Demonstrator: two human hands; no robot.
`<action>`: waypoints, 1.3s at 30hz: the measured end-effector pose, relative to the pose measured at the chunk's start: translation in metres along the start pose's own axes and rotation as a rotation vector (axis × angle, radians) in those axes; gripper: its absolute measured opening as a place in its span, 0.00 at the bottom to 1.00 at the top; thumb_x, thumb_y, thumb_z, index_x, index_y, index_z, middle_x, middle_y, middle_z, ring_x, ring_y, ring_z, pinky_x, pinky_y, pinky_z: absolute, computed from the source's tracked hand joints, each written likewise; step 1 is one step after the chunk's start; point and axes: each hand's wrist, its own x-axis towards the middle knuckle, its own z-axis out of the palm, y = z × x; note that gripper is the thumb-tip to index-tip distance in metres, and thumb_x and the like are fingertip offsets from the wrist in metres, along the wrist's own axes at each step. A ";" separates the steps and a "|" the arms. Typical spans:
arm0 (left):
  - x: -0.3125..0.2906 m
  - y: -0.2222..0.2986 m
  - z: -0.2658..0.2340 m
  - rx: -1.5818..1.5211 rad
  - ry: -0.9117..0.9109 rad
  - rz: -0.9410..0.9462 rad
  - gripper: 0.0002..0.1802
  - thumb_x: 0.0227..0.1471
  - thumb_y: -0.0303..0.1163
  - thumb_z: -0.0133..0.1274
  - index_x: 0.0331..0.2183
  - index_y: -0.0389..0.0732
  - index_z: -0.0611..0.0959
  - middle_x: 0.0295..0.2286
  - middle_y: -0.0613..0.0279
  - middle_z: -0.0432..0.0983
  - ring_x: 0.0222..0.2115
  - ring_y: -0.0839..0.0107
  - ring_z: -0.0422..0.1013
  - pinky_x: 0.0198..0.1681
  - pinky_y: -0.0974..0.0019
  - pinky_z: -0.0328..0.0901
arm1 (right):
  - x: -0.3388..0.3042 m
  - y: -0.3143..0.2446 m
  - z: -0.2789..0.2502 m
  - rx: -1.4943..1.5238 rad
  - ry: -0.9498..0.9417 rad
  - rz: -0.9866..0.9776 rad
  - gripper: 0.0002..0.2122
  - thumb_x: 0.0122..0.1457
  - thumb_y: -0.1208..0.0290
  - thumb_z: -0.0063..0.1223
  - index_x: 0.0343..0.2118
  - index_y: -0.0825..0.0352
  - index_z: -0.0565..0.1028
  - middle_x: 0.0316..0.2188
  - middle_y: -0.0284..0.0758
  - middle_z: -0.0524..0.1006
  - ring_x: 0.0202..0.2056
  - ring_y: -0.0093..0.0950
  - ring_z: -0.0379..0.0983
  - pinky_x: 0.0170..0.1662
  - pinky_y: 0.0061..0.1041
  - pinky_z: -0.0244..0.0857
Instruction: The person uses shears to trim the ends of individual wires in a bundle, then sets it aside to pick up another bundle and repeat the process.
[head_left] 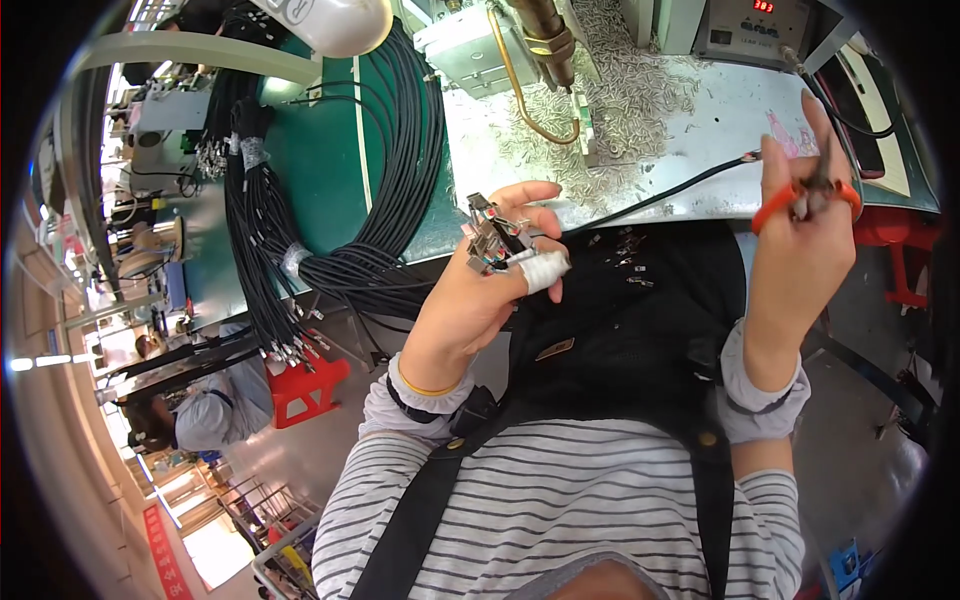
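My left hand (478, 290), with white tape round one finger, is closed on a cluster of small metal connectors (490, 237). A black cable (655, 201) runs from beside its fingers to the right across the table edge. Its stripped end (750, 157) shows bare wires close to my right hand (808, 225). That hand has orange-handled scissors (772, 208) hooked on its fingers, with two fingers stretched forward past the handles; the blades are mostly hidden.
A bench machine (548, 50) with a bent copper tube stands ahead, amid many scattered small metal pieces (640, 110). Coiled black cables (405, 150) cover the green mat on the left. A control box (755, 38) sits at the far right. Small parts (630, 250) lie on my black apron.
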 end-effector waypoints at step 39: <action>0.001 0.007 0.013 -0.112 0.116 -0.189 0.10 0.41 0.18 0.52 0.31 0.35 0.74 0.15 0.74 0.62 0.14 0.88 0.55 0.15 0.82 0.49 | -0.024 -0.002 0.026 0.450 -0.408 -0.549 0.06 0.47 0.82 0.50 0.29 0.71 0.71 0.15 0.33 0.72 0.13 0.20 0.65 0.16 0.15 0.59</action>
